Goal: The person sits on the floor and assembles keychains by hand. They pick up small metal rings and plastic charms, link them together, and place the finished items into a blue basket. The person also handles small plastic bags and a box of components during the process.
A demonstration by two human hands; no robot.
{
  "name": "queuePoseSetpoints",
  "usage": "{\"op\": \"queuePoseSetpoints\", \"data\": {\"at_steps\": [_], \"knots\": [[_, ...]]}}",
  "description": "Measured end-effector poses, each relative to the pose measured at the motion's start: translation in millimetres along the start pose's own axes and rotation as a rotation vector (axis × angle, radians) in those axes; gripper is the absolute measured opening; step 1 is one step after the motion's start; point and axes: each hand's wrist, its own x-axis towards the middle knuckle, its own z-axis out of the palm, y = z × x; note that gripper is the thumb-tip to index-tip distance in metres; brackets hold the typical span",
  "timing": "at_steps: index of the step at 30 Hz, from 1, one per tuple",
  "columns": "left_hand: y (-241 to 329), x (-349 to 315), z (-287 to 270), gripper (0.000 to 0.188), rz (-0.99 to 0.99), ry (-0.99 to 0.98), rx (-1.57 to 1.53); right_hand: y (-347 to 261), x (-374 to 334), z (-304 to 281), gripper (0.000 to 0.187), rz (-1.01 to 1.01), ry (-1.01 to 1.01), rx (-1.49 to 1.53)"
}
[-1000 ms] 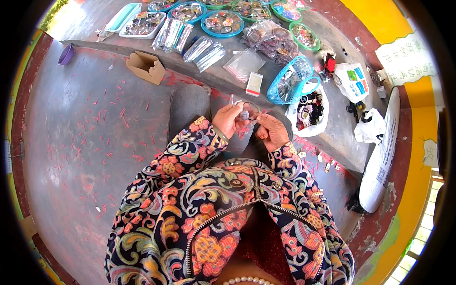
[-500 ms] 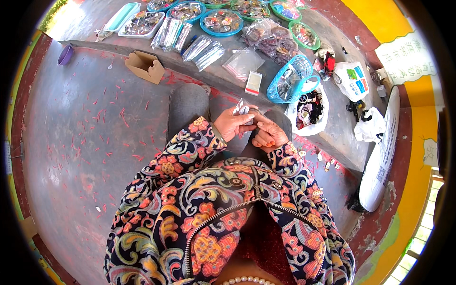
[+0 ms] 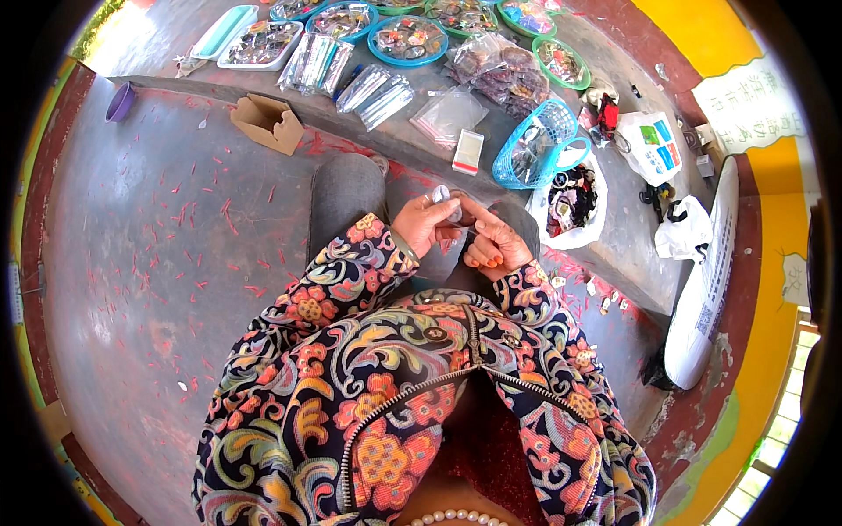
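In front of my knees, my left hand [image 3: 417,224] is closed on a small clear plastic bag [image 3: 453,213] with something silvery grey and rounded in it. My thumb lies over the grey piece. From the other side my right hand [image 3: 496,243] meets the bag, its index finger reaching along the edge and the other fingers curled under. The exact pinch of the right fingers is partly hidden. A reddish part of the bag hangs below the fingers.
On the raised ledge ahead stand a blue basket [image 3: 510,167], a white bag of dark items [image 3: 597,221], a small white-and-red box [image 3: 468,152], flat clear bags [image 3: 445,117] and round trays [image 3: 409,41] of small goods. A cardboard box [image 3: 267,124] sits at the ledge's foot; red scraps litter the floor.
The silvery piece has tilted and shows more over my left thumb. My right index finger has stretched out toward it. Both hands stay in about the same place.
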Motion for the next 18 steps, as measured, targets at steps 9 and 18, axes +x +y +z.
{"op": "queuePoseSetpoints", "data": {"at_steps": [9, 18], "knots": [[-3, 5, -9, 0.022, 0.077, 0.127, -0.040, 4, 2, -20, 0.028, -0.297, 0.520, -0.235], [2, -1, 6, 0.029, 0.060, 0.023, -0.093, 18, 14, -7, 0.016, -0.137, 0.448, -0.061]]}}
